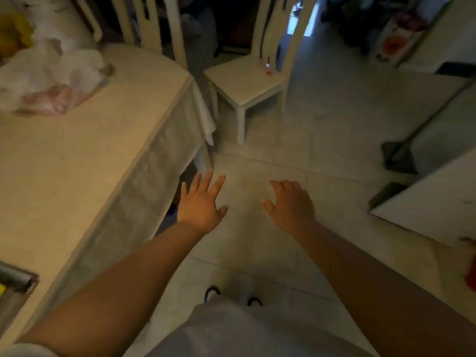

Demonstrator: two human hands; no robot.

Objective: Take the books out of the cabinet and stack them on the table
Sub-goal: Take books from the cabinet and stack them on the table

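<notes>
Two empty hands, no legible writing

text: none legible | labels: none | box print: too blurred to read

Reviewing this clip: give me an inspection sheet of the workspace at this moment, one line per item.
Surface: table with cream cloth, mostly bare.
Job's things: no books or cabinet identifiable.
Clutter: crumpled white bags at the table's far end; grey tray at its near edge.
Grippers: left hand and right hand open, empty, over the floor.
Cables: nothing seen.
Surroundings: tiled floor, white chair, dustpan.
</notes>
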